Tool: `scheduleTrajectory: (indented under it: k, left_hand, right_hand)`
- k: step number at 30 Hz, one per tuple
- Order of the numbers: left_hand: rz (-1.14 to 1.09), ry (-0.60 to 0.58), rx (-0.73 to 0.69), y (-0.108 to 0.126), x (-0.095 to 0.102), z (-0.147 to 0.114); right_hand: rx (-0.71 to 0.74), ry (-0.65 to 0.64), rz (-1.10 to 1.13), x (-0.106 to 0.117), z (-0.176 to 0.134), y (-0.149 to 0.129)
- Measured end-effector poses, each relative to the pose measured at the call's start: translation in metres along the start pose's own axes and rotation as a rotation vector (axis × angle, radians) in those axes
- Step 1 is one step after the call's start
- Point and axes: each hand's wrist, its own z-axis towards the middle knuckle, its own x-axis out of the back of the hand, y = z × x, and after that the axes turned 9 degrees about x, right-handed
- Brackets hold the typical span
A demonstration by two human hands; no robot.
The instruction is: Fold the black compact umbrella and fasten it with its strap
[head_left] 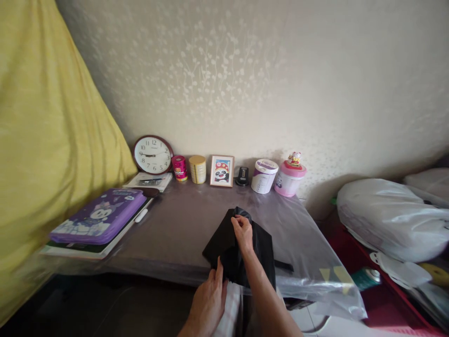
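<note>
A black, thin item [263, 248] with flat angular sides lies at the table's near edge; it looks like a fabric bag, though its exact kind is unclear. My right hand [242, 230] is closed in a pinch on a gathered fold near its far end. Closer to me, my left hand [208, 299] grips its near left side, fingertips on the black cloth and the thumb partly hidden. A short black strap [283, 266] sticks out to the right over the table. Pale checked cloth [229, 304] shows below, between my forearms.
Plastic sheeting covers the table [175, 224]. At left lie a purple case [100, 215] and books. Along the wall stand a clock [153, 155], a framed panda picture [222, 171], a white tub [264, 176] and a pink tub [290, 180]. White bags [393, 217] sit at right.
</note>
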Motion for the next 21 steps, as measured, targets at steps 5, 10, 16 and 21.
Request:
scheduleTrajectory:
  k: [5,10,16,21]
  left_hand:
    - [-0.005,0.015,-0.009,-0.003,-0.003,0.001]
    - [-0.075,0.070,0.035,-0.003,-0.003,-0.001]
    - [-0.049,0.063,-0.009,0.000,0.003,-0.003]
    - [0.062,0.017,-0.004,0.000,0.004,-0.001]
  right_hand:
    - [0.043,0.016,-0.170,-0.009,-0.004,-0.003]
    - [0.014,-0.081,-0.263,-0.010,-0.005,-0.013]
    - [0.062,-0.148,-0.321,-0.008,-0.008,-0.015]
    - [0.118,-0.239,-0.220,-0.002,-0.007,-0.021]
